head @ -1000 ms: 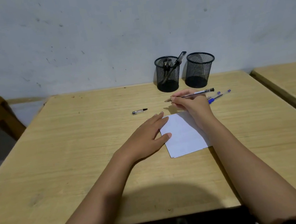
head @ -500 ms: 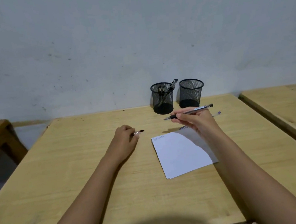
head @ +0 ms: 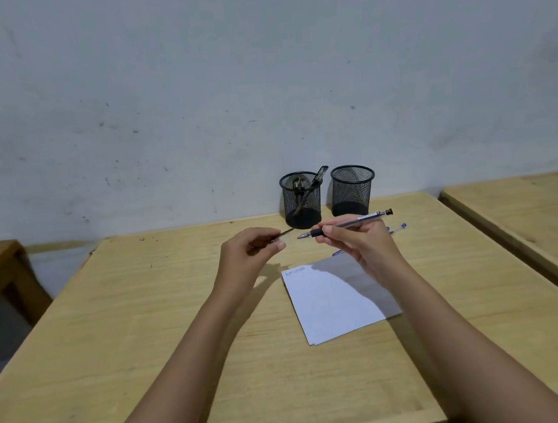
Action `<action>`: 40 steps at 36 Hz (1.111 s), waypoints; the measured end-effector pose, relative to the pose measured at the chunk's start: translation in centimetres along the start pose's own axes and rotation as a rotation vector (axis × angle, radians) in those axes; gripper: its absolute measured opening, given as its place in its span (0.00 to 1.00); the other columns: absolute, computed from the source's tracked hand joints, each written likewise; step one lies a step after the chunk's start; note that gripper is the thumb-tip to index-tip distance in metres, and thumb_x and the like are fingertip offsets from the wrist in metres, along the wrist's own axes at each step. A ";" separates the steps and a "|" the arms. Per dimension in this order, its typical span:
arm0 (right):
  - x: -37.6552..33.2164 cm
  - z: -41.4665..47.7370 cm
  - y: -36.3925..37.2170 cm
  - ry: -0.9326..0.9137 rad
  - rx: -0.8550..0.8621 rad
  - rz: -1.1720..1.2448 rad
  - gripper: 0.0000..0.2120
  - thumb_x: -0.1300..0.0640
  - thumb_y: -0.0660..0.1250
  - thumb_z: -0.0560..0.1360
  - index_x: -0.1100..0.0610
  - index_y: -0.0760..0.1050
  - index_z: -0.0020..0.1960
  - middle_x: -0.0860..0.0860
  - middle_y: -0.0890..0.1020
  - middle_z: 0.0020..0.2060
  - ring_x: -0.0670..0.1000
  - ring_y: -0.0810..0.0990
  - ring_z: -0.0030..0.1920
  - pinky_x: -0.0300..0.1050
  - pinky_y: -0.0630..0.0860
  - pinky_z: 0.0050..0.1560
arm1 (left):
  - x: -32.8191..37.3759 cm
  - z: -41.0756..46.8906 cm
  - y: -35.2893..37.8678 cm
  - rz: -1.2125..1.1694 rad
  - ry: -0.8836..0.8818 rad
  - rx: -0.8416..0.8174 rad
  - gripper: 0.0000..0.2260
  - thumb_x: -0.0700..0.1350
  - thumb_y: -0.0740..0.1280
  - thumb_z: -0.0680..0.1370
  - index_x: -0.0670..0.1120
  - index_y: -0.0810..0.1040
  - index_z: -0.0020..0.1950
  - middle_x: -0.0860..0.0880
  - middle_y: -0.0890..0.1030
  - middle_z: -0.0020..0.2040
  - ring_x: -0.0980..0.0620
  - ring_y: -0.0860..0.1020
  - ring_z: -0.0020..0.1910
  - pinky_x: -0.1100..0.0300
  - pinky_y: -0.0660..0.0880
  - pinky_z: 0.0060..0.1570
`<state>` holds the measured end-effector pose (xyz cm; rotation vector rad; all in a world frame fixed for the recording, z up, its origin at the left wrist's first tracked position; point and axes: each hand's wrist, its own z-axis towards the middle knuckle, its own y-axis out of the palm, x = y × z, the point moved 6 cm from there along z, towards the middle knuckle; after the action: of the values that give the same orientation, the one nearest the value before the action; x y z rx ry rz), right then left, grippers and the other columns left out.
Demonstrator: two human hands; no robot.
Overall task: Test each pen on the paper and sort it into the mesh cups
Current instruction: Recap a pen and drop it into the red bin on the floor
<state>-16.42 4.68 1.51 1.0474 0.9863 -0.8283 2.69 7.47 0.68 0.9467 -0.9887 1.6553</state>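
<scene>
Head view tells me we're partway: my right hand (head: pixel 359 237) pinches a pen (head: pixel 347 223) above the paper (head: pixel 332 305), my left hand (head: pixel 247 252) pinches its cap (head: pixel 281 234). Left cup (head: pixel 301 199) holds a few pens, right cup (head: pixel 353 189) looks empty (mesh hides much), and two blue pens (head: pixel 397 228) wait on the table (head: pixel 145 328).

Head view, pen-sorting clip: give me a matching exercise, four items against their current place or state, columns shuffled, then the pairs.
Items:
1. pen cap
2. clear pen
3. left mesh cup
4. right mesh cup

States:
A. holds no pens
B. pinched in the left hand
C. holds several pens
D. held level in the right hand, tip bare

Pairs: 1-B, 2-D, 3-C, 4-A
</scene>
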 end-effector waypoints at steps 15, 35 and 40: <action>-2.0 -1.8 1.0 -0.004 0.013 0.059 0.04 0.70 0.65 0.72 0.66 0.78 0.44 0.54 0.84 0.32 0.49 0.84 0.35 0.33 0.79 0.40 | 3.3 -0.7 2.1 -0.237 -0.008 -0.123 0.07 0.35 0.73 0.70 0.41 0.83 0.46 0.49 0.84 0.40 0.56 0.81 0.41 0.67 0.77 0.45; -4.1 2.5 -3.5 -0.226 0.319 -0.135 0.02 0.67 0.68 0.69 0.64 0.79 0.42 0.53 0.84 0.31 0.49 0.84 0.33 0.36 0.79 0.40 | 2.2 6.9 8.1 -0.362 -0.019 -0.229 0.07 0.34 0.71 0.72 0.47 0.82 0.42 0.53 0.83 0.33 0.57 0.80 0.35 0.65 0.76 0.43; -5.6 2.4 -4.7 -0.245 0.409 -0.247 0.02 0.67 0.67 0.73 0.63 0.78 0.42 0.51 0.84 0.32 0.48 0.83 0.35 0.36 0.80 0.42 | 3.0 8.0 10.2 -0.299 0.024 -0.302 0.05 0.36 0.70 0.73 0.45 0.82 0.45 0.47 0.84 0.38 0.56 0.81 0.38 0.66 0.76 0.43</action>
<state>-22.02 1.46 5.74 1.1465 0.7607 -1.3696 -6.73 -1.08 4.60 0.8229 -0.9934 1.2264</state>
